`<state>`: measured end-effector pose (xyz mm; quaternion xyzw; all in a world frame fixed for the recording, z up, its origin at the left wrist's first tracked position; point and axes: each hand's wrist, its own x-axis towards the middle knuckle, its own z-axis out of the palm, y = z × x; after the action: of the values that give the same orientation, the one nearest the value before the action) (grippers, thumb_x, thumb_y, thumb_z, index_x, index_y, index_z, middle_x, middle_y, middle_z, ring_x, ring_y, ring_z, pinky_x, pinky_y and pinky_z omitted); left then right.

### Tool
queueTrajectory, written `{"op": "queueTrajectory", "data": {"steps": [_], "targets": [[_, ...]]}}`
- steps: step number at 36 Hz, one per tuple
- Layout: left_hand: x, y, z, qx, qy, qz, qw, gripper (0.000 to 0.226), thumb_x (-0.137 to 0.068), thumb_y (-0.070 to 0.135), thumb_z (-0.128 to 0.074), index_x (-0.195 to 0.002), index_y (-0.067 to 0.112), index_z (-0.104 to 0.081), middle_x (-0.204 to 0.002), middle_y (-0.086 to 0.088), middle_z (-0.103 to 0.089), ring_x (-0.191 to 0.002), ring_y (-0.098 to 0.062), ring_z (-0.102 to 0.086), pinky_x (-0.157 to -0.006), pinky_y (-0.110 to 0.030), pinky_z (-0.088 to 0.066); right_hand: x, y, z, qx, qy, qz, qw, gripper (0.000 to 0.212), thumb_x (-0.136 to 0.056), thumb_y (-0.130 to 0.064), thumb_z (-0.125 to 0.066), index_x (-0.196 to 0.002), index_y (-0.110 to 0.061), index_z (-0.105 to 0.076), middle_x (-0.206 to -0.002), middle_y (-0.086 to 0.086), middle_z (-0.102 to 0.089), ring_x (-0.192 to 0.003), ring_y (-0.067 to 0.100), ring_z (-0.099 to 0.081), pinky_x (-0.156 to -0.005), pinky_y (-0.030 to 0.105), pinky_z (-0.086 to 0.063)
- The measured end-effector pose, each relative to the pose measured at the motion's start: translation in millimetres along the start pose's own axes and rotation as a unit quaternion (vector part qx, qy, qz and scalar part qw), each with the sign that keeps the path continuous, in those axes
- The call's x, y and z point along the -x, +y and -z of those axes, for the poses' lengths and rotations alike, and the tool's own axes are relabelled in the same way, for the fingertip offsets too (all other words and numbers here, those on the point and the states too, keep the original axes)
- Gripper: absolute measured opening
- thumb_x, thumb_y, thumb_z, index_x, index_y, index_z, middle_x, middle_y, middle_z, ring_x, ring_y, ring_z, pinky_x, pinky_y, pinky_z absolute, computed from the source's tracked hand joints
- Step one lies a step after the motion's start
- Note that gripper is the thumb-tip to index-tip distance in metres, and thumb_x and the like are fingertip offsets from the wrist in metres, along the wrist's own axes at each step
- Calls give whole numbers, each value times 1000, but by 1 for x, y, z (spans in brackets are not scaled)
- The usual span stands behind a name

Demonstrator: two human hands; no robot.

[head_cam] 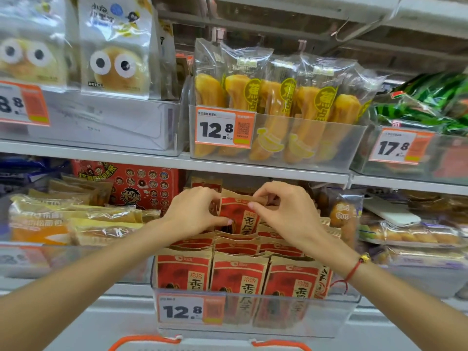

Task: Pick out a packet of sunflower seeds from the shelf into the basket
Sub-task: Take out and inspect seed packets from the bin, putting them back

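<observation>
Several red and tan sunflower seed packets stand in rows in a clear shelf bin (255, 317) with a 12.8 price tag. One sunflower seed packet (239, 215) is raised above the back rows. My left hand (196, 211) grips its left edge, thumb at the lower front. My right hand (283, 207) pinches its tan top edge and right side. At the bottom edge of the view, the orange handles of the basket (149, 340) show below the bin.
The shelf above (253, 165) hangs close over my hands and carries a bin of yellow banana cakes (273, 102). Bread packs (76, 221) lie to the left, pastry packs (410, 234) to the right, and a red snack bag (141, 183) stands behind.
</observation>
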<state>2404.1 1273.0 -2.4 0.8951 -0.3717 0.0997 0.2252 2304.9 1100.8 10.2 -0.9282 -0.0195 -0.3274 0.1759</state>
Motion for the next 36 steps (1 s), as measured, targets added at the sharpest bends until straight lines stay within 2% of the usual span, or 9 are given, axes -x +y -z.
{"op": "queueTrajectory", "data": {"steps": [3, 5, 11, 15, 20, 24, 26, 31, 36], "targets": [[9, 2, 3, 24, 51, -4, 998, 29, -81, 51, -71, -105, 36, -70, -89, 16, -66, -86, -5, -53, -71, -29, -44, 5, 7, 1, -93, -21, -79, 992, 27, -74, -33, -81, -95, -32, -63, -83, -15, -66, -81, -1, -60, -73, 22, -49], [16, 4, 7, 53, 88, -1, 995, 30, -81, 51, -70, -107, 38, -69, -97, 17, -67, -94, -7, -55, -77, -34, -48, 9, 11, 0, -94, -52, -103, 989, 37, -73, -37, -82, -102, -36, -60, -93, -15, -66, -88, -2, -58, -78, 24, -47], [32, 17, 20, 168, 155, 20, 973, 31, -81, 46, -71, -109, 34, -69, -101, 18, -70, -95, -4, -63, -85, -30, -49, 15, 0, 3, -95, -4, -79, 992, 25, -81, -39, -74, -105, -33, -71, -99, -15, -70, -97, 4, -61, -88, 38, -51], [40, 28, 31, 240, 184, 42, 952, 24, -81, 41, -73, -104, 36, -68, -96, 23, -67, -93, 8, -57, -84, -24, -43, 16, -17, 16, -134, 57, -54, 988, 20, -85, -26, -73, -104, -28, -70, -97, -17, -70, -94, 0, -62, -87, 27, -51], [52, 39, 39, 297, 169, 56, 938, 34, -85, 44, -67, -116, 30, -62, -106, 22, -63, -93, 17, -47, -92, -27, -35, 27, -37, 33, -204, 88, -37, 974, 16, -87, -22, -71, -103, -24, -67, -97, -16, -70, -95, -8, -61, -81, 5, -42], [76, 52, 39, 343, 166, 11, 925, 36, -90, 34, -63, -125, 33, -56, -114, 24, -65, -109, 9, -56, -104, -29, -42, 47, -50, 39, -265, 99, -42, 958, 15, -87, -25, -71, -101, -28, -67, -94, -17, -72, -93, -2, -65, -84, 17, -50], [89, 56, 37, 365, 165, -9, 916, 41, -89, 35, -62, -129, 32, -54, -117, 23, -66, -112, 5, -58, -103, -31, -45, 60, -55, 38, -297, 87, -55, 949, 13, -87, -27, -70, -100, -27, -67, -93, -17, -73, -90, 1, -68, -82, 23, -54], [115, 55, 21, 422, 158, 9, 893, 52, -79, 41, -65, -129, 31, -58, -114, 21, -69, -107, 2, -63, -90, -24, -54, 90, -55, 27, -382, 31, -115, 916, 25, -77, -37, -68, -98, -23, -68, -92, -10, -75, -86, 5, -70, -75, 19, -55], [134, 48, -4, 481, 102, 65, 868, 43, -75, 37, -66, -117, 38, -60, -104, 22, -72, -98, 2, -67, -76, -16, -56, 113, -46, 8, -412, -24, -180, 893, 25, -74, -34, -71, -94, -19, -69, -89, -3, -76, -84, 10, -71, -72, 18, -55]]}}
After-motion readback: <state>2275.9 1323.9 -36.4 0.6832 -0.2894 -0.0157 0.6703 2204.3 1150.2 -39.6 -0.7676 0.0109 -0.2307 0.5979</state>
